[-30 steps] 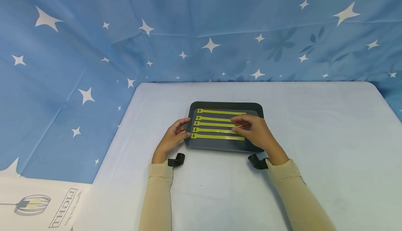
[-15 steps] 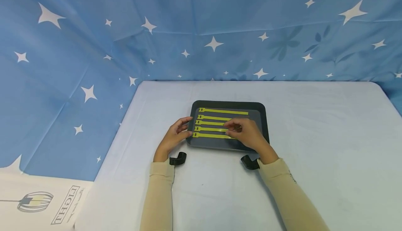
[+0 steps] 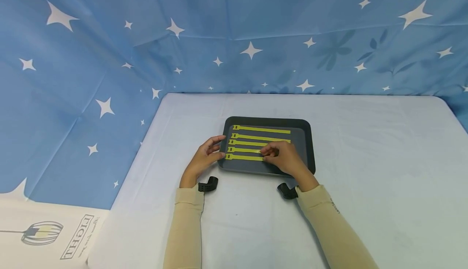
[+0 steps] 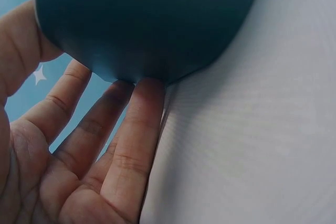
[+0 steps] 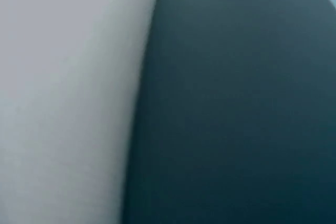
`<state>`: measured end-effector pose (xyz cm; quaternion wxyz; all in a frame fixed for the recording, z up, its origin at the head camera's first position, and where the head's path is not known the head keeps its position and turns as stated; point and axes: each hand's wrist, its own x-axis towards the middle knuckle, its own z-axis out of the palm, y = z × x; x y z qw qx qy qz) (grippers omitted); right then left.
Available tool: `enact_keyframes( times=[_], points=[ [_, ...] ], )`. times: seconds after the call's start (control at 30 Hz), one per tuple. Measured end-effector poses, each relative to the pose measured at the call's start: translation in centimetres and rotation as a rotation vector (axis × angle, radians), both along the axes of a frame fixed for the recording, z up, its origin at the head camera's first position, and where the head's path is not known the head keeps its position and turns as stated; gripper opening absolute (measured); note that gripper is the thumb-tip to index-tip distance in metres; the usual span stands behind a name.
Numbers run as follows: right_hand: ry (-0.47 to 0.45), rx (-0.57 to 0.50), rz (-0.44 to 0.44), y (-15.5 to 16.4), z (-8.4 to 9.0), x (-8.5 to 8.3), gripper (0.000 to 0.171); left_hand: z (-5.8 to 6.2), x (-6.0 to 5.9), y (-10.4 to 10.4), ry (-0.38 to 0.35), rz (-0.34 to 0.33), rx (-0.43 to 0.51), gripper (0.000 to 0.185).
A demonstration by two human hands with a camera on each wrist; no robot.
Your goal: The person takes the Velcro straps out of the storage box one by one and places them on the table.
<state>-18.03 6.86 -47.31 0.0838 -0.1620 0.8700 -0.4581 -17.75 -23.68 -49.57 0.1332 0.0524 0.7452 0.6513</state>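
Yellow straps, five of them, lay side by side in a dark tray [image 3: 306,127] at the middle of the desk [image 3: 365,171], each running from 9 o'clock to 3 o'clock with its slotted head at the 9 o'clock end. That flat, parallel layout kept every strap separate and easy to reach.

At the tray's 9 o'clock edge sat the left hand [image 3: 202,160], its thumb over the rim and its straight fingers [image 4: 134,145] pressed against the outer wall, as the left wrist view showed; held so, it looked to be steadying the tray against sliding.

Over the tray's 6 o'clock half was the right hand [image 3: 287,159], fingers curled down onto the second strap from the front [image 3: 244,150]. They seemed to pinch its tail end, though the head view was too small to be sure, and the right wrist view gave only blurred tray wall and desk. Just in front of it, the front strap [image 3: 243,157] lay with its tail under the same hand. Blue star-printed cloth [image 3: 109,57] hung behind the desk from 9 to 3 o'clock.
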Motion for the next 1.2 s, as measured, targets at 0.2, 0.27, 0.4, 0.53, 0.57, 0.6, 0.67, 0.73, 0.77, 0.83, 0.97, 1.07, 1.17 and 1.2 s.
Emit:
enact_keyframes(
  times=[0.2,0.27,0.4,0.53,0.57,0.6,0.67,0.73,0.77,0.83,0.97,1.07,1.17,1.2],
  points=[
    [0.032,0.044,-0.001,0.3,-0.1,-0.1,0.012,0.2,-0.3,0.4,0.004,-0.004,0.006,0.062],
    [0.036,0.046,0.005,0.4,-0.1,-0.1,0.012,0.2,-0.3,0.6,0.005,-0.006,0.007,0.062],
    [0.026,0.047,0.018,0.5,0.0,-0.1,0.013,0.3,-0.4,0.8,0.014,-0.021,0.007,0.063],
    [0.000,0.060,0.048,0.9,0.4,0.0,0.013,0.3,-0.5,0.9,0.024,-0.038,0.011,0.063],
    [-0.003,0.066,0.058,1.1,0.5,0.0,0.013,0.3,-0.5,1.0,0.025,-0.042,0.012,0.063],
    [-0.006,0.072,0.068,1.2,0.6,0.1,0.013,0.2,-0.5,1.0,0.027,-0.045,0.014,0.063],
    [0.000,0.076,0.092,1.7,1.1,0.3,0.012,0.1,-0.6,1.1,0.030,-0.050,0.014,0.063],
    [0.023,0.077,0.111,2.1,1.6,0.6,0.013,0.1,-0.6,1.1,0.030,-0.049,0.019,0.063],
    [0.041,0.071,0.118,2.4,2.0,0.7,0.015,0.1,-0.6,1.1,0.030,-0.049,0.020,0.063],
    [0.092,0.060,0.125,2.9,2.6,1.0,0.018,0.1,-0.5,1.1,0.023,-0.040,0.014,0.063],
    [0.198,0.008,0.100,4.0,3.5,1.6,0.018,0.1,-0.4,0.9,0.010,-0.022,-0.016,0.062],
    [0.243,-0.040,0.061,4.8,3.8,1.9,0.015,0.1,-0.1,0.6,0.003,-0.015,-0.039,0.062],
    [0.261,-0.087,0.029,5.5,3.7,2.2,0.015,0.1,0.3,0.2,0.003,-0.013,-0.056,0.062],
    [0.267,-0.108,0.023,5.7,3.5,2.2,0.015,0.2,0.5,0.1,-0.001,-0.009,-0.060,0.062]
  ],
)
